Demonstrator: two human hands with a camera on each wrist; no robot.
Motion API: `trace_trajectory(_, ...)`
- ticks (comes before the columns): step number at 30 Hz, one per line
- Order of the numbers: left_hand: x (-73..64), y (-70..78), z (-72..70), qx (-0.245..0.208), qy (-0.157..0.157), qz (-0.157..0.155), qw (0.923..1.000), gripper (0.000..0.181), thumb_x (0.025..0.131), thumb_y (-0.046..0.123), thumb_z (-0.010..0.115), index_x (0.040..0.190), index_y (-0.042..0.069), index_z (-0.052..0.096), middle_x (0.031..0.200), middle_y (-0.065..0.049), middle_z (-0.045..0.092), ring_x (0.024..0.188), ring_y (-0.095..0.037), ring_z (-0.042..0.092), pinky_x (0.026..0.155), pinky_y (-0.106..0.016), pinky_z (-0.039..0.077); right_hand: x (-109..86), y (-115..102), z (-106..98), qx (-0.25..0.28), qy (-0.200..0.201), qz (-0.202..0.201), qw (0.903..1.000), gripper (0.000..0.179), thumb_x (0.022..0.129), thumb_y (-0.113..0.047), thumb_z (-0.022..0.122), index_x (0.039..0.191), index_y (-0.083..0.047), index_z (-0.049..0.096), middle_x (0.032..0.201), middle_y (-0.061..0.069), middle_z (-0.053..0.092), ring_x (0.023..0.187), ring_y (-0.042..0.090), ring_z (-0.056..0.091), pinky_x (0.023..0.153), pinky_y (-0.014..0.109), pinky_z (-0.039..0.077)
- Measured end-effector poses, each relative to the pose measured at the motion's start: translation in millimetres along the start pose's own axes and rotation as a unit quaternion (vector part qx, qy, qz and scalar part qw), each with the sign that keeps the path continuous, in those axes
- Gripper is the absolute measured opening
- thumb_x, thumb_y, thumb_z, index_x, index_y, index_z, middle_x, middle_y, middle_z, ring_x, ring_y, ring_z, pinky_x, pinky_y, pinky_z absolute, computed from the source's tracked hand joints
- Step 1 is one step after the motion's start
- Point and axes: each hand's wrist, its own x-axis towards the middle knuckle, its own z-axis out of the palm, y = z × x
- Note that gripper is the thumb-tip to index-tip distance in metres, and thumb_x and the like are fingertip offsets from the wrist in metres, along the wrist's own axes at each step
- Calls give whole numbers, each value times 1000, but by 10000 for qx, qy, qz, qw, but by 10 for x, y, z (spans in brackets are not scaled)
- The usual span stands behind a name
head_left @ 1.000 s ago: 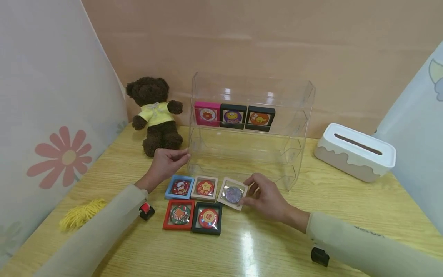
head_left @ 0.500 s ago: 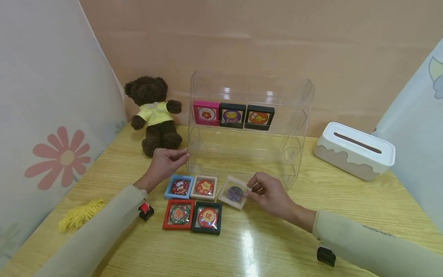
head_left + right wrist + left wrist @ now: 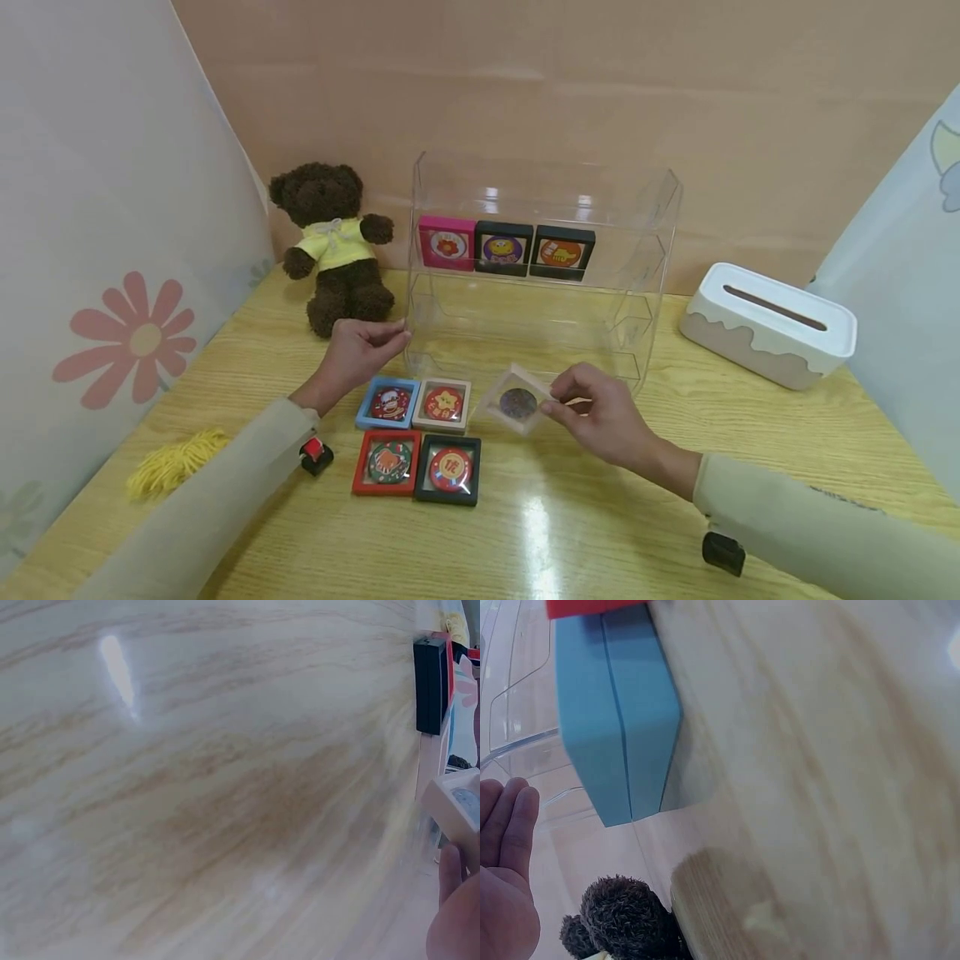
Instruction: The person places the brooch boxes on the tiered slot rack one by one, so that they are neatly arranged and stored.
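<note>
My right hand (image 3: pixel 600 412) pinches a cream square display frame (image 3: pixel 517 400) by its right corner, holding it tilted above the table; a dark round badge shows inside. The right wrist view catches this frame (image 3: pixel 459 802) at its right edge. My left hand (image 3: pixel 356 358) pinches the left side edge of a clear acrylic tiered rack (image 3: pixel 525 312); its thumb is out of the left wrist view. In front of the rack lie a blue frame (image 3: pixel 388 403), another cream frame (image 3: pixel 442 405), a red frame (image 3: pixel 387 462) and a black frame (image 3: pixel 448 469), each with a round badge.
On an upper tier of the rack stand a pink frame (image 3: pixel 447 243) and two black ones. A brown teddy bear (image 3: pixel 330 242) sits behind my left hand. A white-topped tissue box (image 3: pixel 772 325) is at right, yellow yarn (image 3: pixel 176 462) at left.
My right hand has lifted the cream frame off the table, drawing it slightly right and tilting it. My left hand has stayed at the rack's left edge.
</note>
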Motion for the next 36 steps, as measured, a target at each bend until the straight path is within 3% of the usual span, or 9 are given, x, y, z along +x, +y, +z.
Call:
trace_trajectory(4, -3, -2, -3, -9, 6, 25, 10000, 15, 85, -5, 67, 99, -13, 68, 95, -23, 66, 80, -32, 67, 63, -16, 52, -24, 142, -46, -47, 77, -2, 10000, 22, 75, 9, 76, 84, -4, 60, 86, 6, 64, 73, 20, 67, 58, 28, 56)
trace_trajectory(17, 0, 4, -11, -119, -58, -145, 9998, 17, 86, -4, 67, 100, -13, 68, 95, -22, 67, 80, -25, 68, 63, -18, 53, 76, 95, -364, -735, 433, -275, 9960, 22, 73, 10, 76, 86, -1, 63, 89, 9, 66, 74, 21, 68, 59, 23, 55)
trace_trajectory(26, -15, 17, -8, -38, -49, -126, 9999, 16, 86, -4, 66, 100, -13, 68, 97, -23, 66, 83, -32, 67, 65, -16, 52, 185, 64, -588, -1553, 711, -434, 9844, 17, 76, 10, 75, 79, -3, 65, 88, 6, 69, 72, 15, 66, 59, 16, 52)
trace_trajectory(31, -16, 15, -8, 1, -74, -134, 9999, 16, 87, -4, 66, 100, -12, 68, 97, -23, 66, 83, -32, 67, 65, -16, 52, 246, 34, -719, -1640, 692, -382, 9833, 15, 77, 11, 72, 80, -1, 64, 90, 10, 69, 72, 17, 66, 59, 13, 51)
trace_trajectory(36, -17, -2, -15, 21, -111, -275, 9996, 18, 87, -2, 67, 102, -11, 68, 97, -21, 67, 83, -30, 67, 65, -18, 52, 330, 46, -867, -1968, 883, -670, 9742, 15, 75, 13, 73, 78, 2, 65, 87, 11, 70, 71, 15, 66, 60, 11, 49)
